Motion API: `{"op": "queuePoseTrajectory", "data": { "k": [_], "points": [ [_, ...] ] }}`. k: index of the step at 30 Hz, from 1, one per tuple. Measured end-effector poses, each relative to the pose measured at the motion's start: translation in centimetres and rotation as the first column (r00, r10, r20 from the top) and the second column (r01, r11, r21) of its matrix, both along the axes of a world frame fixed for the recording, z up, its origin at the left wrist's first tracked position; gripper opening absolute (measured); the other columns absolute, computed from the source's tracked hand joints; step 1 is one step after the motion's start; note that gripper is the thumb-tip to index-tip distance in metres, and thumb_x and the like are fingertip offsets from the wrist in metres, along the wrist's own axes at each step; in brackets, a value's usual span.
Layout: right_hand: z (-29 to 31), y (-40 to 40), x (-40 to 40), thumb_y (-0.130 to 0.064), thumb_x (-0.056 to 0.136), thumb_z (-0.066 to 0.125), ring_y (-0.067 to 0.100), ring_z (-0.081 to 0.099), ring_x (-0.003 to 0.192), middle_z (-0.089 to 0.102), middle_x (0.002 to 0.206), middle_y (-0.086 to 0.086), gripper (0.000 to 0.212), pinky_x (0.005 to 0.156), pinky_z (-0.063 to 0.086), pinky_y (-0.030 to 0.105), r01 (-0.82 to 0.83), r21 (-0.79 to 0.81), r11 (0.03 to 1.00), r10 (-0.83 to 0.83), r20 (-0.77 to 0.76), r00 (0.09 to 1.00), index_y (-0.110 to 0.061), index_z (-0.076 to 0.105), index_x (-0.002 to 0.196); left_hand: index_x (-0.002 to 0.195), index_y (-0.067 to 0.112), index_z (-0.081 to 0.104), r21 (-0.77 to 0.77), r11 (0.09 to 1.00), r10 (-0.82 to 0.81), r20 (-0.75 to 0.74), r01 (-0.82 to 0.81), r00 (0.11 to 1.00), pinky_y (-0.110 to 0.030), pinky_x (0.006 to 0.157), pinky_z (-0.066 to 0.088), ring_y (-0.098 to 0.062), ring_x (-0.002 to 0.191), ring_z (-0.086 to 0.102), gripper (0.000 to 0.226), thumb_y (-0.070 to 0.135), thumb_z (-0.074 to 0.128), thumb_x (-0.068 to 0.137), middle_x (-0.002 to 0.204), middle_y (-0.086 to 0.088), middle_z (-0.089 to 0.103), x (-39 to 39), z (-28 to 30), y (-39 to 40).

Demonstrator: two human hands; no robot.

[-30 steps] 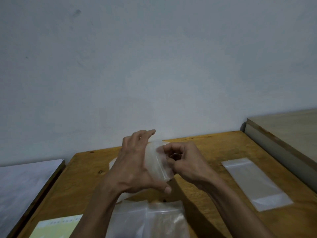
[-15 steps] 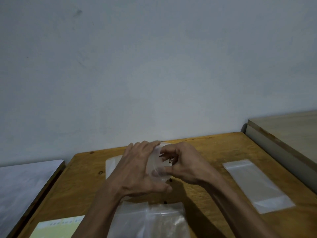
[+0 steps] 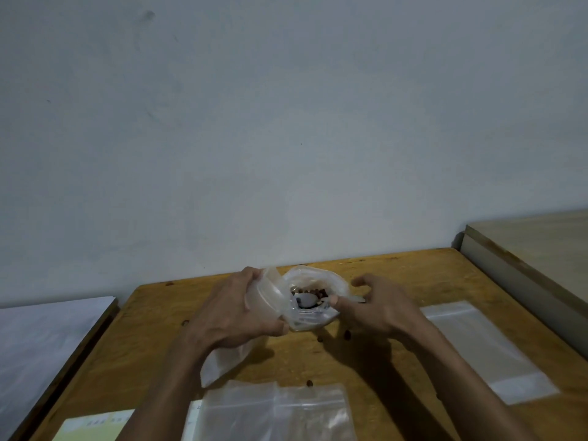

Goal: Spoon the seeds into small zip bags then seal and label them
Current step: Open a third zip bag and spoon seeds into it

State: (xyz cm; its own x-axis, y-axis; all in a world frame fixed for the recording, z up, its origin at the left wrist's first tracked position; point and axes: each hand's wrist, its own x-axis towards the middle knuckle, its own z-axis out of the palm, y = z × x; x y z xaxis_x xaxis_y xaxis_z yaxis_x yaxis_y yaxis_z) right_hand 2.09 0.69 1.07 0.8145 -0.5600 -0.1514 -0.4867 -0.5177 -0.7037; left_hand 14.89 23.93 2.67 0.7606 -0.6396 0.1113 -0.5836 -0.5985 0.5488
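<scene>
My left hand (image 3: 235, 313) grips a small clear zip bag (image 3: 222, 361) by its mouth, which gapes toward the right, while the rest hangs down to the table. Right beside that mouth stands a larger clear plastic bag (image 3: 318, 278), open at the top, with brown seeds (image 3: 313, 292) inside. My right hand (image 3: 378, 310) pinches the handle of a metal spoon (image 3: 305, 301) between thumb and forefinger. The spoon's bowl lies among the seeds.
The wooden table (image 3: 413, 275) carries an empty zip bag (image 3: 483, 345) at the right, a stack of zip bags (image 3: 273, 412) at the front and a yellow-green label sheet (image 3: 92, 428). Loose seeds (image 3: 319, 338) lie under my hands. A white surface (image 3: 41, 338) adjoins left, a beige top (image 3: 541, 249) right.
Both hands were working the small bag's mouth together. They have now parted: the left keeps the bag held open, and the right holds a spoon in the seed bag, which has come into view.
</scene>
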Motion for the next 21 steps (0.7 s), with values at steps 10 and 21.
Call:
{"op": "queuePoseTrajectory", "data": {
  "k": [10,21],
  "points": [
    [-3.8,0.9,3.9,-0.023,0.092,0.071,0.018,0.062,0.057,0.072,0.075,0.009,0.024,0.049,0.048,0.028,0.306,0.639,0.706,-0.495,0.137,0.858,-0.009,0.066,0.111,0.140,0.028,0.047,0.179,0.982,-0.024,-0.203,0.062,0.979,-0.038,0.090,0.057,-0.013,0.105,0.058,0.107,0.062,0.090,0.048,0.123,0.009,0.057,1.0,-1.3,-2.8],
    [-0.3,2.8,4.4,-0.024,0.098,0.062,0.015,0.064,0.062,0.074,0.074,0.003,0.021,0.062,0.057,0.036,0.124,-0.363,0.923,0.094,0.528,0.844,-0.009,0.074,0.089,0.116,0.028,0.060,0.149,0.989,0.043,-0.233,-0.008,0.972,-0.038,0.084,0.059,-0.011,0.092,0.063,0.071,0.053,0.090,0.057,0.102,0.010,0.065,0.3,-1.4,-1.7]
  ]
}}
